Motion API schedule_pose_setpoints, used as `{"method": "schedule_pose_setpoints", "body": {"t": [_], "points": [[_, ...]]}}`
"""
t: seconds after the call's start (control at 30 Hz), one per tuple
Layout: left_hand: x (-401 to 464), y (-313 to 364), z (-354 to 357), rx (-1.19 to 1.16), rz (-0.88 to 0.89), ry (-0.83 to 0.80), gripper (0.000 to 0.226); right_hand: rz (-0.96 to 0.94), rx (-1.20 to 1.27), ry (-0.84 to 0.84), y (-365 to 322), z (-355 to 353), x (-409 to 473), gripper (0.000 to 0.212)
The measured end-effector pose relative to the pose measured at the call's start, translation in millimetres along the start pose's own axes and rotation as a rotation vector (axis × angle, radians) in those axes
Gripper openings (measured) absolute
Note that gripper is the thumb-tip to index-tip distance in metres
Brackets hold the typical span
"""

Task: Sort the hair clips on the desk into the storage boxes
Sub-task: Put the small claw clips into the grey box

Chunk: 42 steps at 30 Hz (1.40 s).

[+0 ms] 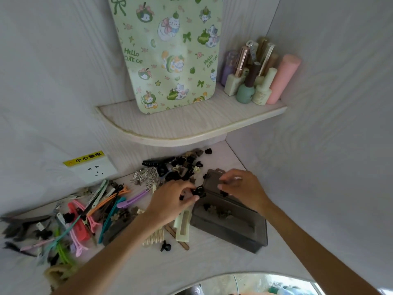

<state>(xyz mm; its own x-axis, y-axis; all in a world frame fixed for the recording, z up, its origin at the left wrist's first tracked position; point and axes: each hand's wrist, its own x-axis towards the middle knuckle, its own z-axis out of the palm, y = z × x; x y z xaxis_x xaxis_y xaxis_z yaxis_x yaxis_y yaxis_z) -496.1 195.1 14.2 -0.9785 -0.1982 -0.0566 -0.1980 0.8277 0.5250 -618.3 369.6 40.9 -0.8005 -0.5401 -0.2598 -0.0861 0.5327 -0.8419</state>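
Briefly, from my remote station I noted the following, left to right. A loose heap of long, flat duckbill clips (85, 218) in pink, orange, teal, purple and green plastic lay fanned across the pale wood-grain desk (191, 265), with a yellow-labelled wall socket (93, 169) on the wall behind them. A cream comb-toothed claw clip (153, 239) and a pale rectangular clip (182, 227) lay just right of the heap, a tiny black claw clip (165, 246) near them. Farther back sat a pile of small dark claw clips (182, 167) beside silvery filigree metal pieces (146, 176).

My left hand (172, 201) had its fingertips curled, pinching a small black clip (198, 191) at the near-left edge of the smoky translucent storage box (231, 228). My right hand (244, 188) hovered over the box's raised lid (212, 184), fingers bent; I could not tell whether it gripped the lid or anything else. A few small clips (217, 210) lay inside the box.

Above, a rounded corner shelf (191, 124) carried a green cat-patterned panel (170, 52) and, at the right, a cluster of glossy bottles and tubes (257, 75). The walls were plain white.
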Motion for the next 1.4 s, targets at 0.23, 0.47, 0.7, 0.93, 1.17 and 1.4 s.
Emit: {"method": "schedule_pose_setpoints", "body": {"t": [0.23, 0.47, 0.7, 0.93, 1.17, 1.4], "points": [[-3, 20, -1, -0.027, 0.119, -0.26, 0.039, 0.02, -0.194, -0.275, 21, -2, -16, 0.019], [21, -4, -8, 0.046, 0.029, -0.072, 0.034, 0.044, -0.184, -0.32, 12, -17, 11, 0.02], [43, -29, 6, 0.476, -0.08, -0.141, 0.042, -0.059, -0.528, -0.159, 0, 21, 92, 0.056], [31, -48, -21, 0.558, -0.239, -0.405, 0.03, 0.026, -0.767, -0.319, -6, 50, 134, 0.117], [49, -47, -30, 0.264, -0.212, 0.008, 0.02, -0.107, -0.588, -0.366, -6, 70, 130, 0.087], [87, -52, 0, 0.486, -0.151, -0.21, 0.049, -0.176, -0.531, -0.444, -11, 75, 121, 0.053]]}}
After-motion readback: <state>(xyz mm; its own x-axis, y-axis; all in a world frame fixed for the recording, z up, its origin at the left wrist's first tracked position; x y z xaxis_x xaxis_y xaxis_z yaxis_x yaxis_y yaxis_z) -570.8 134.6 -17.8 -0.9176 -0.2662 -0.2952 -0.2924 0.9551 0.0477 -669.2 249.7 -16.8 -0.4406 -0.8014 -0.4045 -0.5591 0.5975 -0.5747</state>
